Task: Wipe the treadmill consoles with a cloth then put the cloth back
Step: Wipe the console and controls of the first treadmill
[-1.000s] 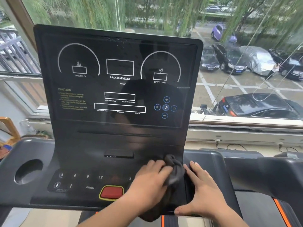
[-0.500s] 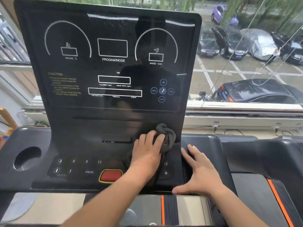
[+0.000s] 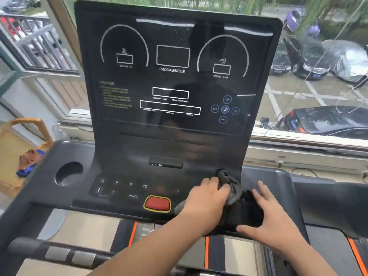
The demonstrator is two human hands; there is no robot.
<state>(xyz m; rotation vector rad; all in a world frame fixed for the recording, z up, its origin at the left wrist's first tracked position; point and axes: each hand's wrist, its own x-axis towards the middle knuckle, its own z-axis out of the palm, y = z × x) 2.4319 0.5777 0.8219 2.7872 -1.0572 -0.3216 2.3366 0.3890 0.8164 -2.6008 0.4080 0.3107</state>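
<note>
Wiping the lower right corner of one treadmill console (image 3: 175, 100) with one dark grey cloth (image 3: 231, 188).

The left hand (image 3: 207, 200) presses down on the cloth, fingers curled over the bunched fabric in a closed grip, just right of the single red stop button (image 3: 157, 204). The right hand (image 3: 268, 222) lies flat and open beside it, fingers spread on the console's right edge, touching the cloth's dark trailing part and holding nothing. One round cup holder (image 3: 68, 173) sits at the console's left end. Through the window behind, several parked cars (image 3: 328, 120) are visible.
</note>
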